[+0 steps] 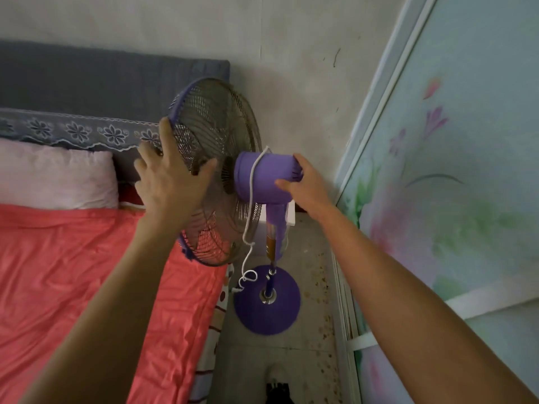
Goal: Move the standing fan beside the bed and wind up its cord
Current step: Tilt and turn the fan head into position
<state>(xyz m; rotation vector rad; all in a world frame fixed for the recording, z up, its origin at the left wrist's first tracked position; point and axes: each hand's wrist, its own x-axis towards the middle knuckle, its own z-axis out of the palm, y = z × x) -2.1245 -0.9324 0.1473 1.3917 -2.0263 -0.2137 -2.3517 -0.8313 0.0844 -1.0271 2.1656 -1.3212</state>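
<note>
A purple standing fan point(221, 141) stands in the narrow gap between the bed point(73, 272) and the sliding door, its round base point(267, 310) on the floor. My left hand point(172, 176) lies spread on the front of the wire grille, fingers at its purple rim. My right hand point(306, 185) grips the back end of the purple motor housing point(262, 176). A white cord point(250, 217) runs over the housing, hangs down beside the pole and ends in a small loop just above the base.
The bed has a coral cover, a pink pillow point(55, 176) and a grey headboard point(102, 83). A frosted sliding door with flower print point(437, 170) closes the right side. A white box point(288, 217) sits behind the fan pole. A shoe point(275, 386) shows on the stained floor.
</note>
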